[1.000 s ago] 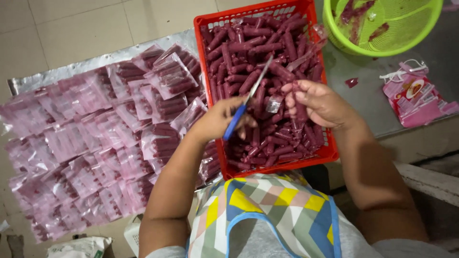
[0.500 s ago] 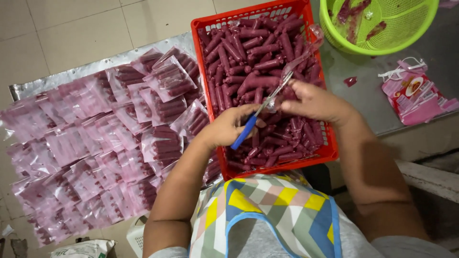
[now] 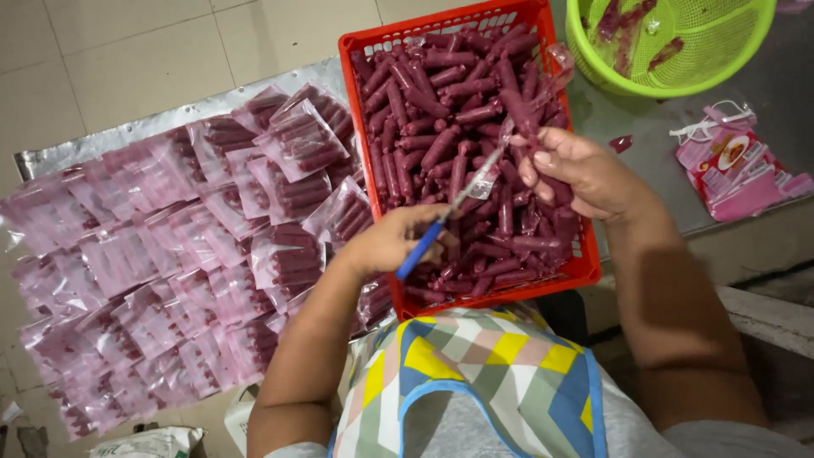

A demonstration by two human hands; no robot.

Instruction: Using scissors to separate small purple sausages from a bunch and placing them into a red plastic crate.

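My left hand (image 3: 398, 242) grips blue-handled scissors (image 3: 441, 225), their blades pointing up and right over the red basket (image 3: 585, 270). My right hand (image 3: 585, 170) holds a dark red sausage (image 3: 519, 110) in clear wrapping above the basket, and the scissor tips meet the loose wrapper end (image 3: 490, 174). The basket is heaped with dark red sausages (image 3: 441, 102).
Many clear pink bags of sausages (image 3: 170, 271) lie spread over a foil sheet (image 3: 51, 157) on the tiled floor at left. A green basket (image 3: 746, 51) with scraps stands at top right. A pink printed packet (image 3: 738, 170) lies on the grey surface at right.
My left hand and the scissors have moved lower and left, with the blades now at the wrapper end. My right hand has shifted slightly up with the sausage.
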